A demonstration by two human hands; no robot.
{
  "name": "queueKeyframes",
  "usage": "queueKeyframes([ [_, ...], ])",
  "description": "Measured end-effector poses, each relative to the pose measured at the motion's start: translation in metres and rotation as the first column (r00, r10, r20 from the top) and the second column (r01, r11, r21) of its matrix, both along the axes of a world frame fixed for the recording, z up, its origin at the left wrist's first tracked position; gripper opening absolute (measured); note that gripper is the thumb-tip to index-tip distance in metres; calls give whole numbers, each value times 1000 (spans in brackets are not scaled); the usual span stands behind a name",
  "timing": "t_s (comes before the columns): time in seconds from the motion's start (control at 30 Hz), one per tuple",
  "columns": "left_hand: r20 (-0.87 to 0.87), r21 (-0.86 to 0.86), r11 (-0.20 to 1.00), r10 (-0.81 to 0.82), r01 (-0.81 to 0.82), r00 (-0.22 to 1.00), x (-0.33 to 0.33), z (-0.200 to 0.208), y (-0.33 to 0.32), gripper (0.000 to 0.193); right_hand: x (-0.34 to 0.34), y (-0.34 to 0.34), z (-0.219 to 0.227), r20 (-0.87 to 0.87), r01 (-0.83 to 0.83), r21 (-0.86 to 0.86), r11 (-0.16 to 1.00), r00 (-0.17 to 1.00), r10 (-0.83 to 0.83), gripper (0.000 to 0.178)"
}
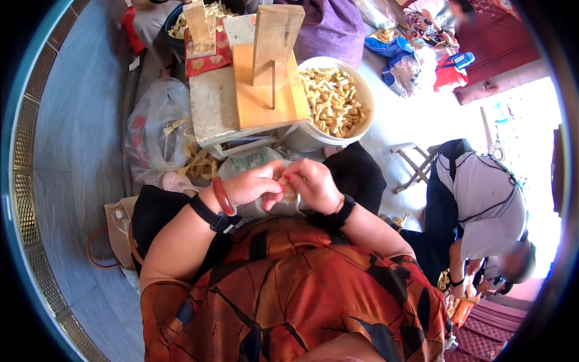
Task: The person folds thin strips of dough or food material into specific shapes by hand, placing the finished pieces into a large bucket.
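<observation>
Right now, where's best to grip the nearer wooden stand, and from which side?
Likely the upright board, gripped by its side edges from above: it stands tall off the flat base, and a thin rod in front of it partly obstructs the near face.

From the person's head, the left one of two side-by-side fisheye cameras is looking steeply down. The shirt [295,289] is filling the lower middle, very near; the left hand [253,184] and right hand [316,186] are sitting close, around the centre. Farther off, the view is taking in the table [212,108] ahead, the floor [78,199] leftward and a co-worker [488,193] rightward.
</observation>
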State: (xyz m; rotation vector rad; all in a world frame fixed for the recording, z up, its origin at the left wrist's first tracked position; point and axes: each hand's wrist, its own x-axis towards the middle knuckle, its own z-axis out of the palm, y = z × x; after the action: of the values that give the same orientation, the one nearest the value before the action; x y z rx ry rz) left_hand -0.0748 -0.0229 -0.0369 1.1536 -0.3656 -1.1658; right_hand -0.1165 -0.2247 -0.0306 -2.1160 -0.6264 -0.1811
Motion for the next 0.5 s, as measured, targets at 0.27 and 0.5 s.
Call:
queueKeyframes([
  [0.27, 991, -128, 955, 137, -266, 14, -14, 4, -18, 23, 5, -20, -32, -603, 401, 795, 455, 442, 664, 11],
  [0.5, 929, -129, 834, 290, -536, 228, -14, -3, -15, 20, -6, 8, 27, -416, 102, 86, 991, 907, -58, 33],
])
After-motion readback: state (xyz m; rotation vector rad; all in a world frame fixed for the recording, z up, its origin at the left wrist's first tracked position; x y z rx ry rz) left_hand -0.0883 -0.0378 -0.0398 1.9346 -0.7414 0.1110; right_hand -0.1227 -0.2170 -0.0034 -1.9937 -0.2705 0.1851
